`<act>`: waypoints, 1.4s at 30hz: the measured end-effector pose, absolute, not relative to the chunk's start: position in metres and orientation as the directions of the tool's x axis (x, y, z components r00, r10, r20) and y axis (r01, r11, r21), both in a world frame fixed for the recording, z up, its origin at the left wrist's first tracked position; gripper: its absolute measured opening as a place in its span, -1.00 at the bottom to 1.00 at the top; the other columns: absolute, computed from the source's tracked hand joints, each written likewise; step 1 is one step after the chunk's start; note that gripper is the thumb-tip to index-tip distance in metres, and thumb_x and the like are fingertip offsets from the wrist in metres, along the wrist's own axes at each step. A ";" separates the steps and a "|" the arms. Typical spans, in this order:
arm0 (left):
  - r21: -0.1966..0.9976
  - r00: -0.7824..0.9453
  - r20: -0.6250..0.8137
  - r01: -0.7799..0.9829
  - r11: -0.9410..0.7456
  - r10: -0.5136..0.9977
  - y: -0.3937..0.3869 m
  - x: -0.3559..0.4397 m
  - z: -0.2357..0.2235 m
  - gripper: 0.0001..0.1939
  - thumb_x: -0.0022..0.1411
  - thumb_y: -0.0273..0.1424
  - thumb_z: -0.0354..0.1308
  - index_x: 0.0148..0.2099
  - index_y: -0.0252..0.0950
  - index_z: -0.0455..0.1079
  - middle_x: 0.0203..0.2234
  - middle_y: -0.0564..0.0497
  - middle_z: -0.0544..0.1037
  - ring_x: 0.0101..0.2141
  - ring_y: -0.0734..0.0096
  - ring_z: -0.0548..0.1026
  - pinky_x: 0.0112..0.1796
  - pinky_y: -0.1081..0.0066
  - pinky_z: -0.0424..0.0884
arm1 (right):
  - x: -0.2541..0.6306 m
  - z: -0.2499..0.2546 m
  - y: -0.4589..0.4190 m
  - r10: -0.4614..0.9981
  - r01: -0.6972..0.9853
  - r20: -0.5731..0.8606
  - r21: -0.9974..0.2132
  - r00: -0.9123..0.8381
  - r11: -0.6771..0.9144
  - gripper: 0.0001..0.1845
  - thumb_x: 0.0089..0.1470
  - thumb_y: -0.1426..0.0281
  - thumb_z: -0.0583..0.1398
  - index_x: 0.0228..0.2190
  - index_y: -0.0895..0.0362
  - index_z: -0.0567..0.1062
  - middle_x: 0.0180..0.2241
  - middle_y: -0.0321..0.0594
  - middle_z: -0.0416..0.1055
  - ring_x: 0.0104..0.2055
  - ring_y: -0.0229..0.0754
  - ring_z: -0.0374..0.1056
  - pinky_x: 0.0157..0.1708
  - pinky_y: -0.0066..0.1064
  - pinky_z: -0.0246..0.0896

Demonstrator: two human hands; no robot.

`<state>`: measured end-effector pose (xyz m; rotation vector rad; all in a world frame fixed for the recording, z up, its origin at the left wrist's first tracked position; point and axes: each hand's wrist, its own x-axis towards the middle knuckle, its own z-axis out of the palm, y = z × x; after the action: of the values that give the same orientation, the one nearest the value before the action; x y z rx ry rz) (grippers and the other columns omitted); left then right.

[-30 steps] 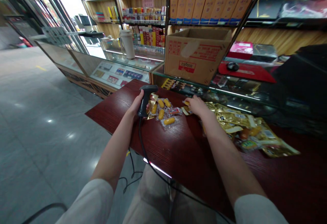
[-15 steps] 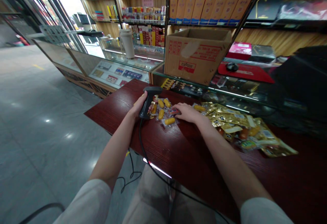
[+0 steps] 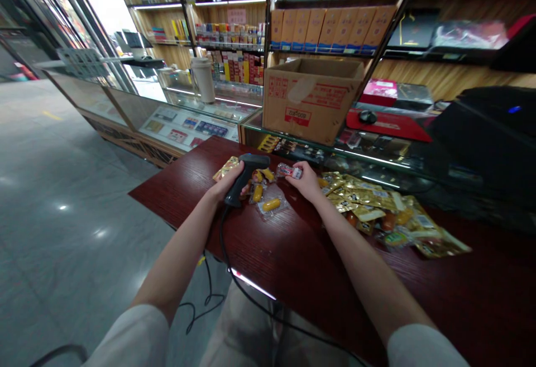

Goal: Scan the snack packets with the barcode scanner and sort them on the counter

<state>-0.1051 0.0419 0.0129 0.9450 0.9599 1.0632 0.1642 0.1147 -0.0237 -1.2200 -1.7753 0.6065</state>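
Observation:
My left hand is wrapped round the grip of a black corded barcode scanner, held over the dark red wooden table. My right hand pinches a small clear snack packet with red print, lifted just in front of the scanner's head. Below the two hands lie several clear packets with yellow pieces. A gold packet lies to the left of the scanner.
A heap of gold and orange snack packets spreads to the right. Behind the table a glass counter carries a cardboard box, a red mat with a mouse and a black device. Stocked shelves stand behind. Tiled floor lies left.
My right hand went from the gold heap to the clear packets, took one with red print and lifted it in front of the scanner. My left hand kept hold of the scanner.

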 end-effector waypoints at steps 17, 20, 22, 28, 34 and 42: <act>0.949 0.294 -0.124 -0.244 0.200 0.948 0.036 -0.098 0.017 -0.46 0.34 0.06 0.03 0.02 -0.27 0.51 -0.71 0.04 0.32 -0.74 0.48 0.22 -0.69 0.48 0.13 | 0.161 -0.008 0.106 0.888 0.374 0.342 -0.815 -0.308 0.443 -0.51 -0.03 0.40 0.23 -0.01 0.18 0.58 -0.05 -0.08 0.50 -0.01 -0.06 0.45 0.07 -0.21 0.32; 0.958 0.356 -0.142 -0.187 0.219 0.924 0.037 -0.099 0.016 -0.43 0.36 0.07 -0.03 0.01 -0.30 0.51 -0.73 0.03 0.32 -0.75 0.45 0.22 -0.69 0.47 0.11 | 0.156 -0.008 0.104 0.885 0.390 0.349 -0.802 -0.308 0.452 -0.57 0.01 0.35 0.23 -0.06 0.18 0.59 -0.10 -0.08 0.50 -0.06 -0.06 0.44 0.04 -0.21 0.34; 0.967 0.357 -0.105 -0.182 0.180 0.928 0.037 -0.100 0.016 -0.45 0.36 0.06 -0.02 -0.01 -0.29 0.51 -0.74 0.03 0.32 -0.75 0.44 0.23 -0.68 0.45 0.13 | 0.152 -0.006 0.102 0.876 0.394 0.356 -0.791 -0.326 0.468 -0.60 0.04 0.31 0.22 -0.08 0.20 0.59 -0.13 -0.07 0.50 -0.09 -0.06 0.44 0.02 -0.21 0.35; 0.981 0.389 -0.067 -0.144 0.133 0.919 0.036 -0.101 0.016 -0.32 0.32 0.17 -0.06 -0.01 -0.32 0.51 -0.74 0.03 0.34 -0.74 0.45 0.22 -0.68 0.47 0.12 | 0.157 0.007 0.095 0.862 0.588 0.382 -0.631 -0.333 0.506 -0.38 0.09 0.45 0.14 0.21 0.17 0.36 0.01 -0.02 0.43 0.00 -0.04 0.40 0.08 -0.21 0.31; 0.950 0.122 -0.117 -0.277 0.147 0.986 0.037 -0.108 0.023 -0.32 0.37 0.16 -0.08 -0.10 -0.38 0.50 -0.69 0.05 0.34 -0.70 0.52 0.28 -0.65 0.53 0.18 | 0.181 0.022 0.088 0.947 0.948 0.213 -0.158 -0.239 0.275 -0.58 0.19 0.49 0.09 0.05 0.12 0.52 0.03 0.13 0.38 0.05 0.14 0.37 0.07 -0.06 0.23; 0.943 -0.066 -0.186 -0.292 0.159 0.980 0.054 -0.118 0.019 -0.28 0.35 0.19 -0.09 -0.07 -0.39 0.48 -0.72 0.06 0.36 -0.73 0.51 0.29 -0.68 0.52 0.19 | 0.225 0.038 0.104 1.000 0.998 0.020 -0.050 -0.022 0.023 -0.48 0.19 0.08 0.20 -0.01 0.22 0.55 0.08 0.23 0.39 0.16 0.26 0.32 0.08 0.01 0.21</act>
<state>-0.1178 0.0539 0.0190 0.8244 1.1368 1.2688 0.2254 0.1038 0.0380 -2.1621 -2.2108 0.0345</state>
